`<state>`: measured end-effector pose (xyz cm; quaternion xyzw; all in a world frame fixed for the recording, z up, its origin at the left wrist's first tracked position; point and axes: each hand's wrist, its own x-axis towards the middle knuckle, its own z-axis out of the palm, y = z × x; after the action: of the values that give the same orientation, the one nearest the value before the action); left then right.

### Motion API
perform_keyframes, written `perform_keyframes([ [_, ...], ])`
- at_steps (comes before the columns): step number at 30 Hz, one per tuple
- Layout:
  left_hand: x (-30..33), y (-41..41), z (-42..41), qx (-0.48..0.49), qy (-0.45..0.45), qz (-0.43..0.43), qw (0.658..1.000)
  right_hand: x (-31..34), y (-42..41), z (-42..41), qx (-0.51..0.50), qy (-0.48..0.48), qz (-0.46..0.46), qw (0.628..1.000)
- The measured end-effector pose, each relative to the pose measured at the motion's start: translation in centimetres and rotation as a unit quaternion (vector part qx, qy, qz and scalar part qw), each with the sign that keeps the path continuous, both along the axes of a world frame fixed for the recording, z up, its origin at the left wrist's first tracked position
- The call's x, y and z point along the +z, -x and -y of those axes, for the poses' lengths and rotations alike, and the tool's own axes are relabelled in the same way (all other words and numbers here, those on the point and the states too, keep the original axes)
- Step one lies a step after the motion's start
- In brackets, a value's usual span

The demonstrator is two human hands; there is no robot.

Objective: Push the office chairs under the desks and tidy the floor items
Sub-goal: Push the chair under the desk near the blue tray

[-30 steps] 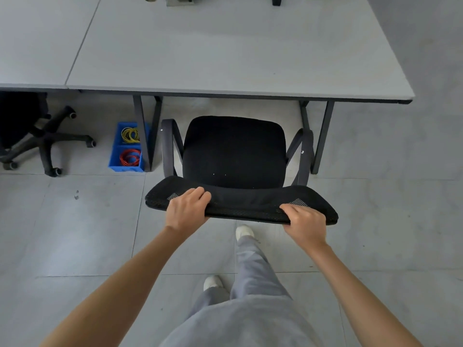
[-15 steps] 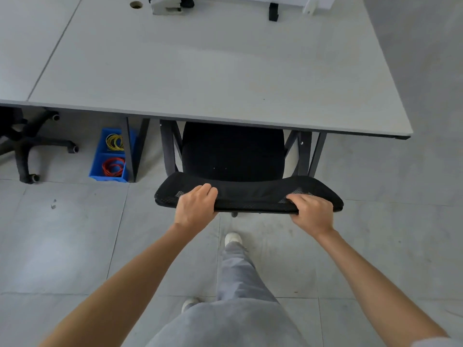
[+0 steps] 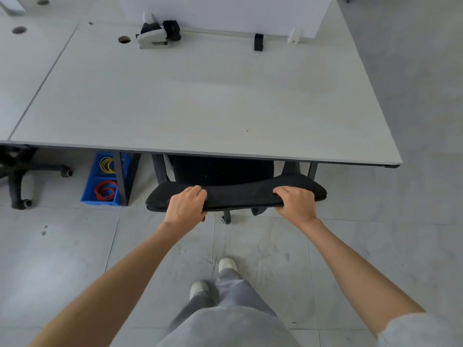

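Office chair (image 3: 235, 194) tucked beneath the near edge of the desk (image 3: 200, 96), seat under the top and backrest just outside. Left hand (image 3: 186, 205) and right hand (image 3: 295, 202) grip the backrest's top edge (one toward each end). Bin (image 3: 104, 180) on the floor left of the chair, under the desk; second chair's base (image 3: 22, 179) farther left.

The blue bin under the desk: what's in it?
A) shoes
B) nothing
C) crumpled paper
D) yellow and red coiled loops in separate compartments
D: the blue bin holds yellow loops in its far compartment and red-orange loops in its near one.
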<state>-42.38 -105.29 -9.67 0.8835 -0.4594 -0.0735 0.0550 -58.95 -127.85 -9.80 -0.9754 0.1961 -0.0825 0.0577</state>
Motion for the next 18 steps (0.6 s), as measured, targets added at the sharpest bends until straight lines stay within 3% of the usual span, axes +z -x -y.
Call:
perform_keyframes([
  [9, -0.1, -4.8, -3.0, -0.045, -0.013, -0.021, 0.999, -1.7, -1.1, -4.2, -0.018, 0.007, 0.008, 1.0],
  [18, 0.1, -8.3, 0.4, -0.033, 0.008, 0.008, 0.999, -1.1, -4.9, -1.0, -0.018, 0.026, 0.0, 0.999],
])
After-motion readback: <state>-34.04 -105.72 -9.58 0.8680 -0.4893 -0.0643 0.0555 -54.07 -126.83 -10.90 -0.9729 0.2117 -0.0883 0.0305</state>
